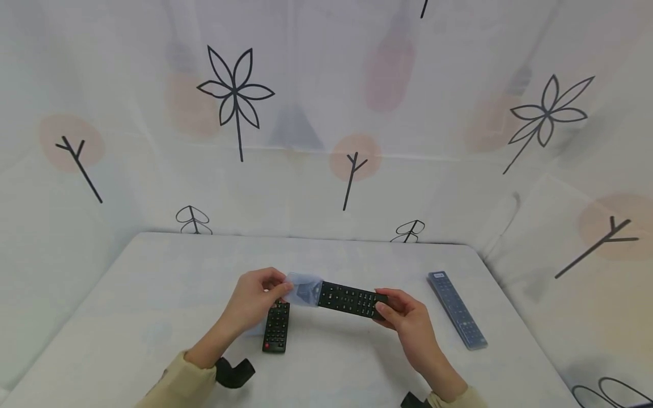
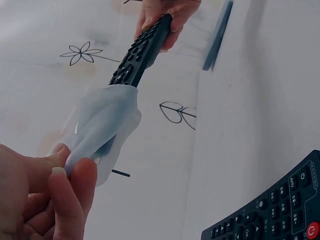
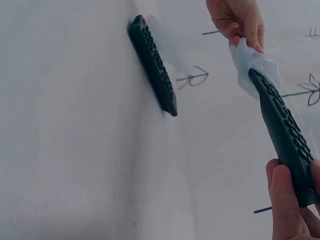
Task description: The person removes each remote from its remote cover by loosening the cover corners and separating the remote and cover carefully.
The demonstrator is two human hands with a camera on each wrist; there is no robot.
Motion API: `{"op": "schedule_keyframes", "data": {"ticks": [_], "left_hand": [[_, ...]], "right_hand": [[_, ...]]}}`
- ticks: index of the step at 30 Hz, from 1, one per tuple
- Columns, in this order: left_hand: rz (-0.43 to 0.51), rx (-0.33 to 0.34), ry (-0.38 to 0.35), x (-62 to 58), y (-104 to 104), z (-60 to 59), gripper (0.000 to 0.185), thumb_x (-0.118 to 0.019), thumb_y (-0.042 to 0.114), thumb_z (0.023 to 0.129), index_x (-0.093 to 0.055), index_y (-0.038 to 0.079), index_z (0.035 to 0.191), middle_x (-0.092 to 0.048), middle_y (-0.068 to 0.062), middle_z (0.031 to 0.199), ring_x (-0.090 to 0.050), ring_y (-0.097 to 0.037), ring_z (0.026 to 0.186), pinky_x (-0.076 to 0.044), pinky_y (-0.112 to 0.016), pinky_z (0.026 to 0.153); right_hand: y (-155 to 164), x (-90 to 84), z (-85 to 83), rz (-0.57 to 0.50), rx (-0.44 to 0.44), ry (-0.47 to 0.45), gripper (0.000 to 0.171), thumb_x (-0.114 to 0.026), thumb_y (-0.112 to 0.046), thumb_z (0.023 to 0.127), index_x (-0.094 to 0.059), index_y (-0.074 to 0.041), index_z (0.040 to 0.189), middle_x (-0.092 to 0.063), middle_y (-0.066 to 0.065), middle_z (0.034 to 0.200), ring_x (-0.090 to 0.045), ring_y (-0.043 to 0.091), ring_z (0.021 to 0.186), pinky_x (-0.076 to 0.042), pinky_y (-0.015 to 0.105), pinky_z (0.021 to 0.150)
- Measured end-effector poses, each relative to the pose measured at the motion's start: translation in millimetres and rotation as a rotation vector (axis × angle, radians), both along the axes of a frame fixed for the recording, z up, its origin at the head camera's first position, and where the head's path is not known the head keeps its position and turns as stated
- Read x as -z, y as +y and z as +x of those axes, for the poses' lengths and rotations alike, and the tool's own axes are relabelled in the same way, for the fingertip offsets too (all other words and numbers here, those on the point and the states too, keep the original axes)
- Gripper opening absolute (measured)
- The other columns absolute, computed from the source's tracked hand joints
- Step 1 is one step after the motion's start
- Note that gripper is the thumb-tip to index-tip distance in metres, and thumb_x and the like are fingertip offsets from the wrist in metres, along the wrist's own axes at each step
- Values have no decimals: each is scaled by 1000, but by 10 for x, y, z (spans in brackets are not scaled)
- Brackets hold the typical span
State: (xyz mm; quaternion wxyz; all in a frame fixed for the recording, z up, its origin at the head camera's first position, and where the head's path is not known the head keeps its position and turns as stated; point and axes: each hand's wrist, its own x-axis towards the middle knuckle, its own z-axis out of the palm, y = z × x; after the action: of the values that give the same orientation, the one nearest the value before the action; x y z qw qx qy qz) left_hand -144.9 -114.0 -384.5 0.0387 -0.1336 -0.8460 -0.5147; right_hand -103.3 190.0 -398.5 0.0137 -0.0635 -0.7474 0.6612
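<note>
My right hand [image 1: 408,320] grips the lower end of a black remote control [image 1: 352,298], thumb on its button face. A translucent bluish plastic sleeve [image 1: 304,289] covers the remote's other end. My left hand [image 1: 257,297] pinches the loose end of that sleeve between thumb and fingers, as the left wrist view also shows with the sleeve [image 2: 107,120] bunched and creased. Both hands hold the remote and sleeve above the table, stretched between them. Just below the left hand lies a second black remote [image 1: 276,328] with a red button, its top end partly hidden by the hand.
A third remote [image 1: 457,310], wrapped in bluish plastic, lies on the right side of the white table [image 1: 194,266]. Beside the second remote shows a pale bluish film [image 1: 255,329]. A white patterned cloth [image 1: 306,187] hangs behind the table and along its sides.
</note>
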Motion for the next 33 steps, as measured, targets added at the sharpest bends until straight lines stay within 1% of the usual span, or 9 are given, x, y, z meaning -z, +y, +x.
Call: {"op": "schedule_keyframes", "data": {"ticks": [5, 7, 10, 14, 16, 20, 24, 26, 33], "left_hand": [[-4, -11, -26, -20, -6, 5, 5, -73, 9, 90, -71, 10, 94, -68, 5, 81, -64, -11, 69, -53, -28, 57], [-6, -13, -39, -29, -8, 8, 5, -74, 9, 90, -71, 10, 94, -68, 4, 81, -64, -13, 70, -53, -29, 58], [0, -10, -50, -33, -17, 13, 5, -73, 8, 90, -71, 10, 94, -68, 3, 82, -66, -19, 71, -53, -28, 59], [4, 0, -58, -32, -37, 17, 5, -73, 9, 90, -70, 9, 94, -68, 2, 82, -67, -27, 73, -53, -28, 59], [1, 0, -61, -30, -46, 15, 5, -73, 9, 90, -70, 9, 95, -68, 2, 82, -66, -28, 74, -53, -28, 59], [-11, -6, -63, -27, -64, 7, 6, -73, 10, 90, -70, 9, 95, -68, 1, 82, -66, -27, 75, -52, -28, 57], [-27, -14, -59, -24, -78, 1, 6, -74, 10, 90, -71, 10, 95, -68, 3, 83, -64, -20, 74, -52, -27, 58], [-30, -17, -58, -18, -87, -1, 6, -74, 11, 90, -71, 10, 95, -69, 3, 83, -64, -18, 74, -53, -27, 59], [-24, -12, -49, 11, -110, -15, 5, -73, 10, 91, -70, 10, 94, -69, 3, 82, -65, -27, 77, -52, -28, 57]], "right_hand": [[14, -1, 7, 6, 7, -3, 34, -62, 8, 92, -61, 1, 126, -66, 20, 118, -69, 27, 102, -57, 34, 80], [18, -3, 10, 10, 9, -6, 34, -62, 8, 93, -62, 0, 126, -67, 19, 117, -69, 27, 102, -57, 34, 80], [28, -1, 12, 15, 8, -14, 34, -62, 8, 92, -62, 0, 126, -67, 19, 117, -69, 28, 102, -57, 34, 80], [48, 9, 11, 22, -2, -13, 35, -62, 8, 92, -61, 2, 127, -67, 19, 117, -68, 29, 102, -57, 34, 80], [58, 16, 10, 25, -4, -12, 35, -62, 8, 92, -60, 3, 127, -67, 19, 118, -68, 29, 102, -57, 34, 80], [74, 25, 9, 26, -4, -15, 35, -62, 8, 93, -61, 2, 127, -67, 19, 118, -68, 28, 102, -57, 34, 80], [83, 26, 10, 23, -6, -19, 34, -62, 8, 93, -62, 0, 126, -66, 19, 118, -68, 29, 102, -57, 34, 81], [88, 25, 12, 22, -6, -20, 34, -62, 8, 93, -62, 0, 125, -66, 19, 118, -68, 29, 102, -57, 34, 81], [134, 41, 11, 35, -10, -6, 31, -63, 7, 92, -63, 1, 123, -67, 19, 117, -69, 28, 101, -57, 34, 80]]}}
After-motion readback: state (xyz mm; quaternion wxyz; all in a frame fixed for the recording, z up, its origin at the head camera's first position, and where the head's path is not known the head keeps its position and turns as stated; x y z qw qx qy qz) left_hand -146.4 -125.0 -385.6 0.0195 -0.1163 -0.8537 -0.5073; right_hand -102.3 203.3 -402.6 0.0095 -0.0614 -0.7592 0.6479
